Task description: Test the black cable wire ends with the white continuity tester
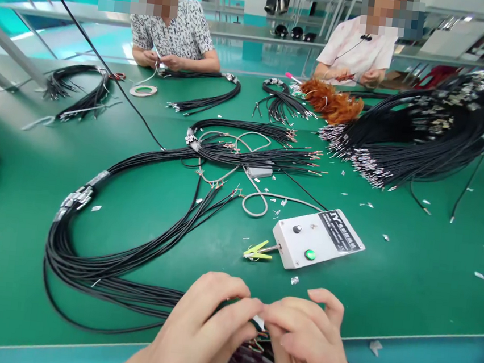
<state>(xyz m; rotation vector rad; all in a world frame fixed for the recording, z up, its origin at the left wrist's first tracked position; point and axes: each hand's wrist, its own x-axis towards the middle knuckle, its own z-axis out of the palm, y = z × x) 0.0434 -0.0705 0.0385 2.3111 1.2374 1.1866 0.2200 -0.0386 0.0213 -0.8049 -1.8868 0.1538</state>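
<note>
At the table's front edge my left hand (211,321) is closed, with a bundle of black cables (141,294) running beneath it. My right hand (310,339) meets it fingertip to fingertip in a pinch; what lies in that pinch is hidden. A small white piece shows just under the fingertips, and copper wire ends (258,343) stick out below, between the hands. The bundle loops left, with silver-white connectors (78,197) gathered along it. Beyond my hands lies a white control box (320,238) with a lit green button and a yellow-green clip (258,251) at its end.
More black cables (254,148) with stripped ends lie mid-table beside a grey cord (257,206). A large cable heap (422,125) and brown-orange wires (330,101) are at the back right. Two people sit across the green table (421,278); white scraps are scattered about.
</note>
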